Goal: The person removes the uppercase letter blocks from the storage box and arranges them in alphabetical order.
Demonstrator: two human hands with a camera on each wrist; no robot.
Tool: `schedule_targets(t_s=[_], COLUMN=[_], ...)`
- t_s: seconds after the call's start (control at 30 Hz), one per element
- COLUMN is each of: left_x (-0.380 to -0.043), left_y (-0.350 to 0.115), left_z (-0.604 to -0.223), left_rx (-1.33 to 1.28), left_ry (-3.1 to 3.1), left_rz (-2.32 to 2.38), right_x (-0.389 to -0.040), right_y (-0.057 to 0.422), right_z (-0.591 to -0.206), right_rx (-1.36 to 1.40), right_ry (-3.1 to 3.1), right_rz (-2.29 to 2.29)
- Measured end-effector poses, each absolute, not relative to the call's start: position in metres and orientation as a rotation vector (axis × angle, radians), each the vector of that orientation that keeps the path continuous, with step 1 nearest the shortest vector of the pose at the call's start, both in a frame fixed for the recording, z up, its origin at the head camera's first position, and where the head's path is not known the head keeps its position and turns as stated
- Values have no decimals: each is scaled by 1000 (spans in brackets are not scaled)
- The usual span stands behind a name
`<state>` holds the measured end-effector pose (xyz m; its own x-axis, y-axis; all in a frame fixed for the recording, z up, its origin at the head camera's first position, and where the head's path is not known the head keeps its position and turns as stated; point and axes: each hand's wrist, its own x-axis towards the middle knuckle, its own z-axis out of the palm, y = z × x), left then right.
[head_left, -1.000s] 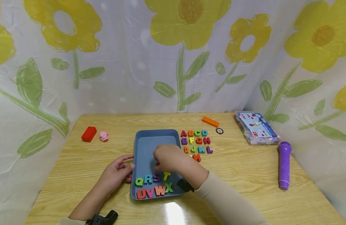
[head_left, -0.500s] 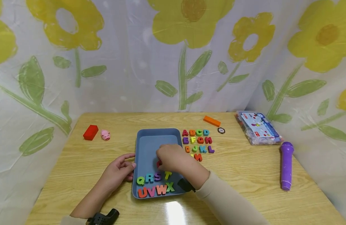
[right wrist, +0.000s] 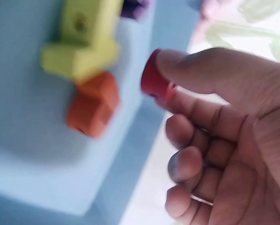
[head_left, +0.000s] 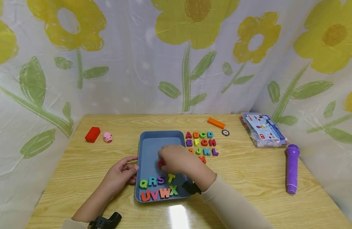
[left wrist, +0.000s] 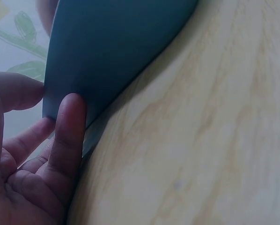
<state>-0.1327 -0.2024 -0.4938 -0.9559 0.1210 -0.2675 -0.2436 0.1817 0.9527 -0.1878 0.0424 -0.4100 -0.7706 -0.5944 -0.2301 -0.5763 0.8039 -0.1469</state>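
Note:
My right hand [head_left: 177,160] is over the blue tray [head_left: 148,151], pinching a small red curved letter [right wrist: 152,78] between thumb and index finger; its other fingers curl in. Which letter it is, I cannot tell. In the right wrist view, an orange letter [right wrist: 94,107] lies in the tray beside the yellow T [head_left: 171,177]. Nearby in the tray are the green Q [head_left: 143,184], blue R [head_left: 152,181] and purple S [head_left: 161,180], above a row of U, V, W and X. My left hand [head_left: 120,173] touches the tray's left side, thumb at the rim, fingers against the outer wall [left wrist: 116,47].
Rows of letters, from the red A [head_left: 188,135] on, lie right of the tray, partly behind my right hand. Farther out are an orange block [head_left: 216,123], round chip [head_left: 225,132], plastic box [head_left: 263,130], purple microphone [head_left: 292,168], red block [head_left: 92,134] and pink pig [head_left: 107,137].
My right hand has shifted slightly within the tray, and more of the red letter shows at its fingertips. The head view has moved a little. My left hand stays at the tray's side.

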Motion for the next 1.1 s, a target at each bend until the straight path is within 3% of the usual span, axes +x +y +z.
schedule_targets(t_s=[0.23,0.4,0.7,1.1], left_x=[-133,-134,-133,-134], left_y=[-201,-200,-201,-202], left_z=[-493,-494,-495,-496], left_rx=[-109,-126,-103,-112], left_ry=[2194,2202,2220,2229], left_rz=[1831,1819,1799,1791], right_x=[-187,-185,-181,-181], right_y=[82,130,201,214], right_z=[-378,-369,-396,-427], right_rx=[-922,-777,-510,-393], right_ry=[2786,2890,2894,2879], right_rz=[-303,-321,-302,-295])
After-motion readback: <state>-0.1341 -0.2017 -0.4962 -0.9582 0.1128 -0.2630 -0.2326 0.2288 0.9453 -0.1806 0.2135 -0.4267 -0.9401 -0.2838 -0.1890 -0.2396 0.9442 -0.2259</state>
